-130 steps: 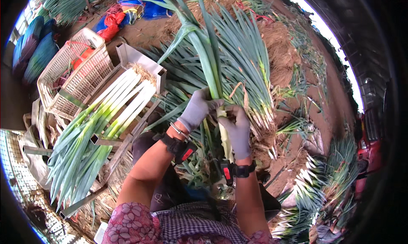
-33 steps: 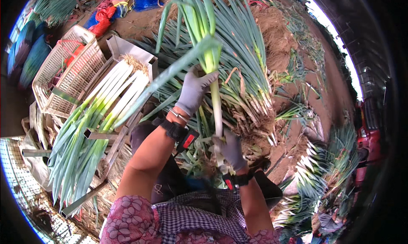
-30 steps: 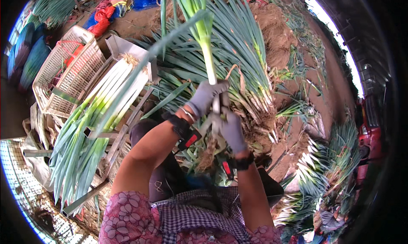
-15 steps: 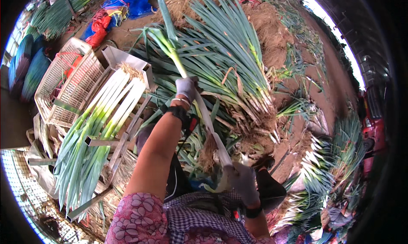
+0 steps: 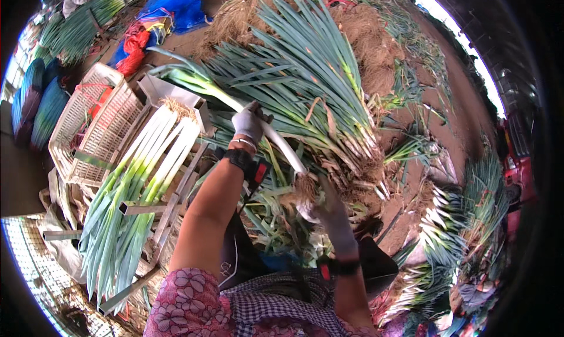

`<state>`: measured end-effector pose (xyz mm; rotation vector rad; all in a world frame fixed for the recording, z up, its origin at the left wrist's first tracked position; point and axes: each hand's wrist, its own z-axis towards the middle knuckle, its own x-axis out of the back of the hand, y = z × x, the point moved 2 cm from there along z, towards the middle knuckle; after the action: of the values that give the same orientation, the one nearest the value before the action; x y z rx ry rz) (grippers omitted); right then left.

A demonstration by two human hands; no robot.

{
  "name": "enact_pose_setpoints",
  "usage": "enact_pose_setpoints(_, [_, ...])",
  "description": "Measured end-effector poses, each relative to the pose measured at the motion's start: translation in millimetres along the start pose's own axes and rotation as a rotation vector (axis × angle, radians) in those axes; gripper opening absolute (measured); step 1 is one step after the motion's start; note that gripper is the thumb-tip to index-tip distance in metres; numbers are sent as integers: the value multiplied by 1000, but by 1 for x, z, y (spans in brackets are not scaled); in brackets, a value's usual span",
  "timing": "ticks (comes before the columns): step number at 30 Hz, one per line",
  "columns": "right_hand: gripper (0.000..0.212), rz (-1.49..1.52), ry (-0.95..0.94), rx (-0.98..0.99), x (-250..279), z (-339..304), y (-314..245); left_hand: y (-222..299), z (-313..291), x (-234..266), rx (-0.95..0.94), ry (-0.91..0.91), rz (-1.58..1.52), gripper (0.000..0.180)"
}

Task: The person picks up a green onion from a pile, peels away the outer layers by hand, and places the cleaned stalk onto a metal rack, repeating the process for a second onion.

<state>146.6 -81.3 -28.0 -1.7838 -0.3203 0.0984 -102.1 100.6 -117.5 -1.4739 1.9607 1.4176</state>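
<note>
My left hand (image 5: 251, 121), in a grey glove, is wrapped round the stalk of a long green onion (image 5: 284, 148). Its green leaves (image 5: 191, 76) slant away to the upper left, and its white shank runs down to a tuft of brown roots (image 5: 305, 188). My right hand (image 5: 335, 219), also gloved, is beside the root end. Motion smears its fingers, so their grip is unclear. Stripped leaves and peelings (image 5: 267, 219) lie below the onion. To the left, trimmed green onions (image 5: 150, 152) rest side by side on a metal rack (image 5: 167, 214), roots against a metal end box (image 5: 204, 105).
A big heap of untrimmed green onions (image 5: 299, 78) spreads ahead. At the left are a cream plastic basket (image 5: 97, 122) and blue netting bundles (image 5: 44, 105). Finished-looking bundles (image 5: 437, 231) lie at the right, with a red vehicle (image 5: 520, 178) beyond.
The onion has swung so its leaves point further left, and my left hand has shifted slightly left. My right hand has moved up to the roots; the pale strip along the shank has come away.
</note>
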Motion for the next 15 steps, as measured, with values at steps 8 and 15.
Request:
enact_pose_setpoints(8, [29,82,32,81,-41,-7,6,-34,10,11,46,109,16,11])
enact_pose_setpoints(15, [42,-405,-111,-510,13,-98,44,3,55,15,-72,183,42,12])
